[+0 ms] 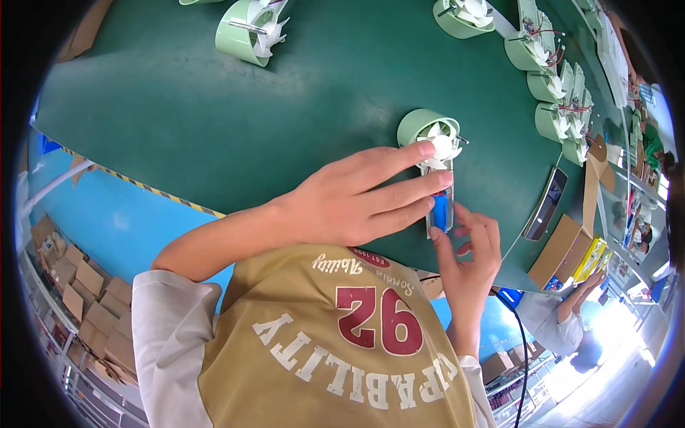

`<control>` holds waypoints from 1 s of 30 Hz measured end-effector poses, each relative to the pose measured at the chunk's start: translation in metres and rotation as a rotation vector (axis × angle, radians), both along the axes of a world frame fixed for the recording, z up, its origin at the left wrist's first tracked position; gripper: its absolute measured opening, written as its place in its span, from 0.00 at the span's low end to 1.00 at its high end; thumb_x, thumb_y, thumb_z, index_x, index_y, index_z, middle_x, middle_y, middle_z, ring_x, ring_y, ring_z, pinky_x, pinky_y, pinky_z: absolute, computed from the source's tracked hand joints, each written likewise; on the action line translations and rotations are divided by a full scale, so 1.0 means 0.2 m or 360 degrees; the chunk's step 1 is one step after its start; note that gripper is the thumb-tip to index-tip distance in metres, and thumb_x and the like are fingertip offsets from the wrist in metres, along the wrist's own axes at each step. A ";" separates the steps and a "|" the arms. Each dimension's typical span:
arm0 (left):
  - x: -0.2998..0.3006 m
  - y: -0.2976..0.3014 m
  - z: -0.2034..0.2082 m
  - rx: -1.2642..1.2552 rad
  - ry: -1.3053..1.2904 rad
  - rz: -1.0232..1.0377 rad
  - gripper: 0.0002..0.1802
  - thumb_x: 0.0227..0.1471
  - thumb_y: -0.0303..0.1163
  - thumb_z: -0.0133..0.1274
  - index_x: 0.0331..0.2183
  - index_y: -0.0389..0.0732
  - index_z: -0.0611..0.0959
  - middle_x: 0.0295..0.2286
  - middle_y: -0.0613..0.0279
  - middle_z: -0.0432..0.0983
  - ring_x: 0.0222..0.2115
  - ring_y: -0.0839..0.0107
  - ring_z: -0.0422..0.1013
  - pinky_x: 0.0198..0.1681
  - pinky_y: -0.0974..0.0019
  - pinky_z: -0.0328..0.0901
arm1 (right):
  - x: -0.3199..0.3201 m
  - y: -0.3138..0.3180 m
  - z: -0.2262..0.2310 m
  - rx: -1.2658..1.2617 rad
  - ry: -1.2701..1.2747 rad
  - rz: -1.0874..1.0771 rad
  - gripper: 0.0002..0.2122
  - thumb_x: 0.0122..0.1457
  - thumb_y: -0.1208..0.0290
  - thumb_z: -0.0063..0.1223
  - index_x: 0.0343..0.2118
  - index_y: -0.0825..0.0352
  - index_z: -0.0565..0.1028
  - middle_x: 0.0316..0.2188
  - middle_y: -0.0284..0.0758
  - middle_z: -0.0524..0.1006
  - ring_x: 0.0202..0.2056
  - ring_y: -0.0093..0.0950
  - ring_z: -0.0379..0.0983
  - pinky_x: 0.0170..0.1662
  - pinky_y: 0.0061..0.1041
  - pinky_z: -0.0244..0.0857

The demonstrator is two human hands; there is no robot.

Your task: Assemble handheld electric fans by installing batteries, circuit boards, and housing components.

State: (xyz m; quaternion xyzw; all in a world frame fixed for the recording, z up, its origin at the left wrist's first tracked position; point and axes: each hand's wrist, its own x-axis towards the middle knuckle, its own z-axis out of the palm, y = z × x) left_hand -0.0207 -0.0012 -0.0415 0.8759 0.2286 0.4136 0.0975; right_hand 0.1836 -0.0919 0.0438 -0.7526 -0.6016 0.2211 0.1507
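Note:
A handheld fan with a pale green ring (417, 128) and white blades lies on the green table, its handle pointing toward me. The handle casing is uncovered, and a blue battery (442, 212) shows in it. My left hand (357, 192) reaches across from the left, fingers stretched out and apart over the blade hub and the handle; its thumb is hidden. At the handle's near end, my right hand (471, 250) is closed, thumb on one side and fingertips on the other. Whether its fingertips also touch the battery I cannot tell.
Pale green fan units (549, 85) with wires stand grouped at the far right. Another fan (246, 32) lies at the far left and one (464, 16) at the back. A phone (546, 203) and a cardboard box (556, 250) are to the right. A black cable (524, 335) hangs beside me.

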 end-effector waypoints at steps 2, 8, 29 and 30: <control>-0.01 0.02 0.02 -0.0062 -0.0159 0.0122 0.24 0.48 0.27 0.64 0.50 0.42 0.80 0.56 0.54 0.71 0.49 0.54 0.72 0.40 0.64 0.74 | 0.01 0.03 0.00 0.0032 -0.0017 -0.0026 0.20 0.52 0.75 0.69 0.49 0.67 0.79 0.40 0.35 0.78 0.42 0.26 0.77 0.36 0.23 0.69; 0.06 0.04 0.12 -0.1175 -0.0250 0.0435 0.41 0.49 0.39 0.64 0.58 0.28 0.67 0.51 0.41 0.68 0.46 0.47 0.70 0.46 0.54 0.71 | 0.02 0.18 -0.10 0.0191 0.0441 -0.0115 0.17 0.57 0.74 0.65 0.49 0.70 0.78 0.45 0.36 0.80 0.43 0.26 0.76 0.43 0.24 0.71; 0.21 -0.07 0.05 -0.2024 -0.1104 -0.0441 0.42 0.47 0.18 0.60 0.62 0.42 0.63 0.56 0.49 0.66 0.52 0.60 0.73 0.55 0.60 0.70 | 0.06 0.08 -0.17 0.0082 0.1486 -0.0232 0.26 0.50 0.84 0.69 0.51 0.71 0.68 0.44 0.35 0.77 0.45 0.24 0.75 0.49 0.25 0.70; 0.21 -0.07 0.05 -0.1961 -0.1055 -0.0380 0.43 0.47 0.17 0.60 0.63 0.42 0.61 0.55 0.51 0.67 0.50 0.63 0.74 0.53 0.62 0.71 | 0.05 0.09 -0.15 0.0059 0.1294 -0.0206 0.25 0.50 0.83 0.70 0.50 0.71 0.70 0.43 0.34 0.78 0.44 0.23 0.75 0.49 0.25 0.70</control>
